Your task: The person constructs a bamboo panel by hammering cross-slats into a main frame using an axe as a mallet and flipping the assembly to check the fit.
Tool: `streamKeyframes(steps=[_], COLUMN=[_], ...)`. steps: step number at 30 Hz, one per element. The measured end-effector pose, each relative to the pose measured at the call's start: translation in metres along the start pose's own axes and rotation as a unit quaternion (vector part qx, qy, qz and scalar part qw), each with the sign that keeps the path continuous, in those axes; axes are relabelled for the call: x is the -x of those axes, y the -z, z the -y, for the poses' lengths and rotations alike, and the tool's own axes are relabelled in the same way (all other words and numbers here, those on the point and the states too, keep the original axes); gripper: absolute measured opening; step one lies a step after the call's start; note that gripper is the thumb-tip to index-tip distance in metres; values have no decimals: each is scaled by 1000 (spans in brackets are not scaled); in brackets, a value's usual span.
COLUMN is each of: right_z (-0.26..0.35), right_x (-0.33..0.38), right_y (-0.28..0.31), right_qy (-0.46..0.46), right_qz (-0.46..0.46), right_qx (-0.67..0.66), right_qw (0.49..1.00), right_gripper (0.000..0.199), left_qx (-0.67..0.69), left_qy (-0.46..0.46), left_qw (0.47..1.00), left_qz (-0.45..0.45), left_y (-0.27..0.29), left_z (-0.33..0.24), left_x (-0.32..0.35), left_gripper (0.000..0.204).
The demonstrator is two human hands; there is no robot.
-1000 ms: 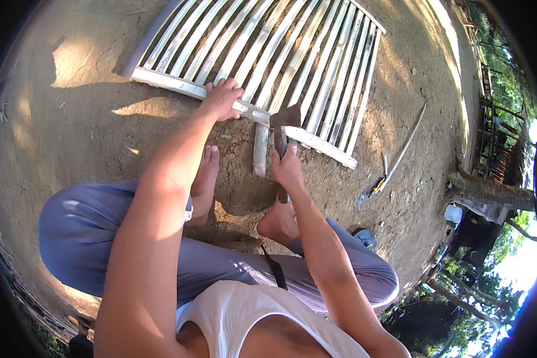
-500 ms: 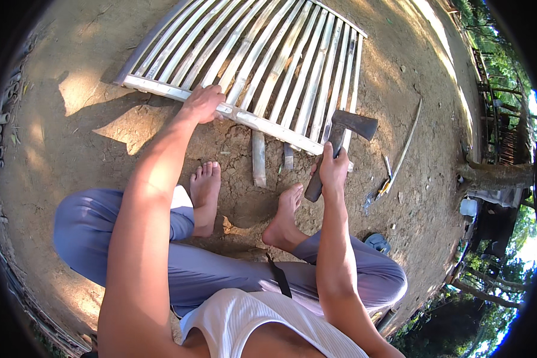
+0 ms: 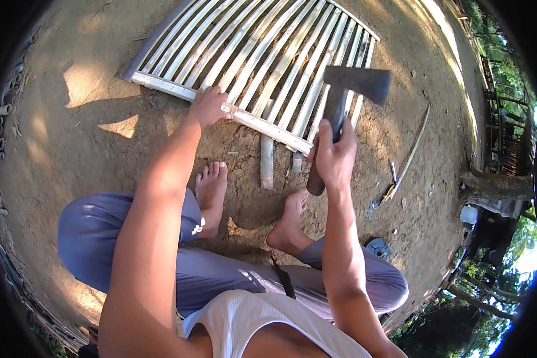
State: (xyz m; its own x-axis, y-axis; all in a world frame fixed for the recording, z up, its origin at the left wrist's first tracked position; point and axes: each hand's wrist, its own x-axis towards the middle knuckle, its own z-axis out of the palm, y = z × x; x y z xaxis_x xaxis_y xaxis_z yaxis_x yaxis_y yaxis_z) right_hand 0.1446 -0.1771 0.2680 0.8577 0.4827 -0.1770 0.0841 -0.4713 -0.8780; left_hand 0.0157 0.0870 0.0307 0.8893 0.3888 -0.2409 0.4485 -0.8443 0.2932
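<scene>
A slatted bamboo panel (image 3: 267,124) lies ahead of me, its near rail running across in front of my feet. My left hand (image 3: 209,107) is closed around this rail, left of its middle, with the fingers on the top edge. In my right hand (image 3: 336,156) is a hatchet (image 3: 364,83), gripped by its dark handle. The hatchet's blade points right and appears above the panel's right-hand slats, not touching them as far as I can tell. A flat bamboo piece (image 3: 267,161) sticks out from under the near rail toward me.
A short block (image 3: 296,161) shows by the rail. To the right lie a long thin strip (image 3: 413,146) and a small yellow-handled tool (image 3: 389,192) on the dirt ground. My bare feet (image 3: 211,191) stand close to the panel. A tree trunk (image 3: 498,181) is at far right.
My right hand has lifted the hatchet, so its head is higher and a little further right. The panel and my left hand appear slightly further right in view.
</scene>
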Motion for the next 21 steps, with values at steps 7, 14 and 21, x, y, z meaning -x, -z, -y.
streamKeyframes(steps=[7,14,21], right_z=[-46,-14,-5], right_x=[-12,-32,-25], right_y=[-52,-32,-53], right_qy=[7,-99,217], right_qz=[-31,221,-118], right_qx=[142,211,113], right_qw=[989,947,962], right_gripper=[35,42,33], left_qx=[23,31,4], left_qy=[49,74,88], left_qw=[996,994,994], left_qz=[66,69,58], left_y=[12,13,7], left_z=[-13,-4,-11], left_x=[-13,-7,-12], left_gripper=[62,63,61])
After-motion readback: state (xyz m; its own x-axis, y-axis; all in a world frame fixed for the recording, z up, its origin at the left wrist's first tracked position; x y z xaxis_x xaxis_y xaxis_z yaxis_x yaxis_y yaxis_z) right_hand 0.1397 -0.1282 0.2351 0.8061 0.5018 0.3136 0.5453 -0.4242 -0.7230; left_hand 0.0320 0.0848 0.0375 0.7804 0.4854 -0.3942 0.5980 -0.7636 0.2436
